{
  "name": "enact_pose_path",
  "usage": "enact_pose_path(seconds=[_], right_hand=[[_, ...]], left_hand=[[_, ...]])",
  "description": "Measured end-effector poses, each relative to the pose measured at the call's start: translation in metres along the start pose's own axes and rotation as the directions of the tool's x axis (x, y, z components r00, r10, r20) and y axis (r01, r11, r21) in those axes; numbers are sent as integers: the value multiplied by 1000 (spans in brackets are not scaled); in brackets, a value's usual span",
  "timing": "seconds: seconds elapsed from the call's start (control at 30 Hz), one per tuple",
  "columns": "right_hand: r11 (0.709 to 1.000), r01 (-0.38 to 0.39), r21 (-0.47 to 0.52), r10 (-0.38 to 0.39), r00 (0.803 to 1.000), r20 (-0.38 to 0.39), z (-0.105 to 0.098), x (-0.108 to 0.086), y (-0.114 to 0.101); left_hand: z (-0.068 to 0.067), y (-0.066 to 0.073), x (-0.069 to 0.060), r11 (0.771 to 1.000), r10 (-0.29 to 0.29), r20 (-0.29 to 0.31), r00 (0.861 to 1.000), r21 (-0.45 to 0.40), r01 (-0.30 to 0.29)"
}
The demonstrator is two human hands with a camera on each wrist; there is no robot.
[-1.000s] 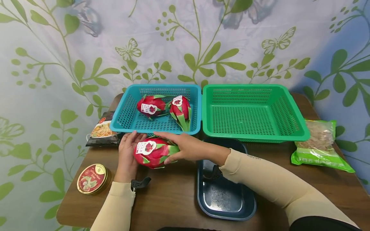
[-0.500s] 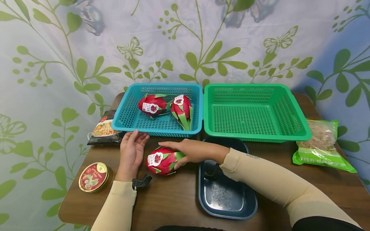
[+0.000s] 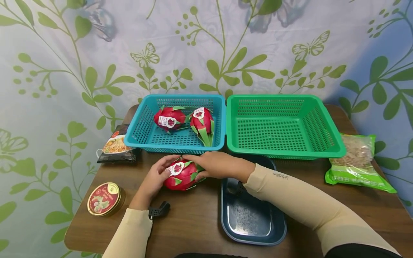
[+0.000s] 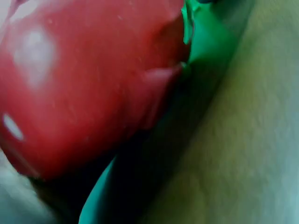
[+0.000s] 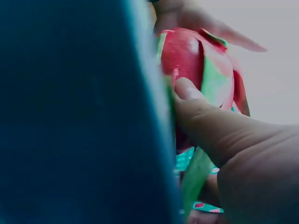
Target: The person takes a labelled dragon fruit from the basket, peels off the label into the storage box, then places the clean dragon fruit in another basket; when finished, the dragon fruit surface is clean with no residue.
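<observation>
Both hands hold a red dragon fruit with green leaf tips and a white label, in front of the blue basket. The left hand curls round its left end, thumb near the label. From the right, the right hand grips the leafy end, its thumb on the near side. In the left wrist view the red skin fills the upper left. The right wrist view shows the right thumb pressed on the fruit. Two more dragon fruits lie in the blue basket.
A green basket stands right of the blue one. Nearer is a dark blue tub, partly under the right forearm. A round red tin and a black food packet lie left; a green-edged bag lies right.
The left hand, apart from the fruit half a second ago, has moved right and taken hold of its left end. Over the last second, the fruit has shifted right in the right hand's grip.
</observation>
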State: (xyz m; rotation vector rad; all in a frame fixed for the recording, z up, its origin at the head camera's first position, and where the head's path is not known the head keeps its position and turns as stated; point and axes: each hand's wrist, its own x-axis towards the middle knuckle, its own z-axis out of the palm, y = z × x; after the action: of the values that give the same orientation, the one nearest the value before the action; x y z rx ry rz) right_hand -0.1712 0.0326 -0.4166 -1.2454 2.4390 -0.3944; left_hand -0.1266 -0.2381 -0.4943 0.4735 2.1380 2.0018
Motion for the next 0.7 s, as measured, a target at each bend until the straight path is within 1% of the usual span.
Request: enact_pose_path(seconds=[0.03,0.07,0.13,0.2,0.27,0.33,0.4,0.47,0.57,0.63,0.7], right_hand=[[1000,-13,-20,13,1000,-1,-1,-1,-1],[999,-20,-37,20,1000,0,-1,-2,-2],[999,-14,-40,14,1000,-2,-4,-4,-6],[1000,11,-19,-11,1000,-24,-9,-7,-13],[999,40,-19,-41,997,-70,-12,-7,-21],[997,57,-47,-63,989,-135,-13,-5,-29],[995,38,-97,-56,980,-192,-11,-1,-35],[993,13,-119,-41,969,-243,-7,3,-41],[995,8,-98,-39,948,-315,-2,8,-46],[996,40,-82,-68,926,-370,-2,8,-48],[992,103,-74,-125,901,-416,-3,6,-50]], left_hand=[[-1,-1,-2,999,17,33,999,27,-17],[-1,-2,-4,998,21,56,998,51,-24],[-1,-3,-6,995,18,82,996,93,-26],[1,-2,-7,991,10,76,997,130,-20],[2,-1,-8,987,17,66,998,157,-27],[3,0,-8,984,24,58,998,177,-34],[4,1,-8,981,30,53,998,191,-39],[5,1,-9,977,27,45,999,212,-36],[6,2,-10,972,29,35,999,233,-37],[7,1,-10,971,33,27,999,238,-39],[7,1,-10,972,44,24,999,230,-48]])
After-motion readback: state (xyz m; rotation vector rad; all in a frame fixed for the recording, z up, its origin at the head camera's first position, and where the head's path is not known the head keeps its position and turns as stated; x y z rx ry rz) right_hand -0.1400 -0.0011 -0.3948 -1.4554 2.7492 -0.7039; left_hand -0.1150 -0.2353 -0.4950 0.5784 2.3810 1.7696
